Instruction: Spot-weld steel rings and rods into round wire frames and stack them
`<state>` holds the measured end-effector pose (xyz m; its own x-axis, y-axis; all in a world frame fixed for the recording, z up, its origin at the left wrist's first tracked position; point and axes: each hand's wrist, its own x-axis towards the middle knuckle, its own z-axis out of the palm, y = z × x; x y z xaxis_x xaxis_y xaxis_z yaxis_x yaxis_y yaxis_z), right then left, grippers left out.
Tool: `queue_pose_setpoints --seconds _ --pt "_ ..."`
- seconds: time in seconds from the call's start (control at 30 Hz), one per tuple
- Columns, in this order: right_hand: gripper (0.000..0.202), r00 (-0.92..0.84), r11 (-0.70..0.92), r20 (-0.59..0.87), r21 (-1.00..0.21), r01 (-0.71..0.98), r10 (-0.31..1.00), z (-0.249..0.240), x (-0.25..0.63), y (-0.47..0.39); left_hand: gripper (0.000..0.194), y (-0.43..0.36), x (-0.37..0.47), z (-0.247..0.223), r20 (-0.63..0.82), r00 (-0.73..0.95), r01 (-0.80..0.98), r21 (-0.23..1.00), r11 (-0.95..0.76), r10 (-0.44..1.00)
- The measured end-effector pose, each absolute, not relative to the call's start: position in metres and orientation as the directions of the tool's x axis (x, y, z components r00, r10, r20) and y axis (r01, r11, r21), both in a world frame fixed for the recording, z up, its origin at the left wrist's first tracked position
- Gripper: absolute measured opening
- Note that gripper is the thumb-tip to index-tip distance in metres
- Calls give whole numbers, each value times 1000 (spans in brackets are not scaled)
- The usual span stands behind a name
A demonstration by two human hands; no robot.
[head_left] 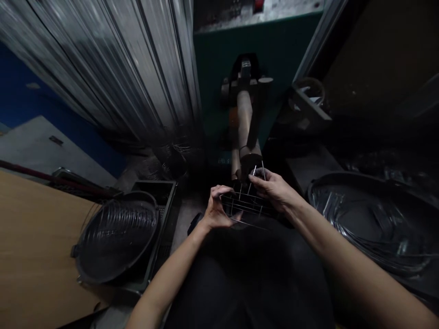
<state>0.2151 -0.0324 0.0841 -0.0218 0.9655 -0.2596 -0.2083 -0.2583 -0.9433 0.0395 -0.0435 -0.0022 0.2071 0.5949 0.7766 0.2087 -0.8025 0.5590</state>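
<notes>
A small wire rack (245, 201) of thin metal rods is held low in front of a machine. My left hand (219, 208) is closed round its left end, thumb below and fingers above. At the right end, my right hand (270, 187) pinches a thin upright rod beside the rack; whether that rod is joined to the rack I cannot tell. Just above the hands, the machine's thick cylindrical arm (245, 119) points down toward me, its blunt tip close to the rods. Part of the rack is lost in shadow.
Left, a black tub (116, 237) holding curved wire pieces rests on a dark crate (168, 201). Another black tub (373, 228) with bundled wire stands to the right. Behind are the green machine body (212, 59) and a corrugated metal sheet (137, 55). A wooden board (41, 242) lies far left.
</notes>
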Motion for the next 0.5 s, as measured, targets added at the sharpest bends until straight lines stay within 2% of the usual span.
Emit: queue_pose_setpoints --seconds 0.5 --pt "58 -14 -257 -260 -942 -216 965 71 214 1 82 -12 38 -6 744 226 125 618 -776 629"
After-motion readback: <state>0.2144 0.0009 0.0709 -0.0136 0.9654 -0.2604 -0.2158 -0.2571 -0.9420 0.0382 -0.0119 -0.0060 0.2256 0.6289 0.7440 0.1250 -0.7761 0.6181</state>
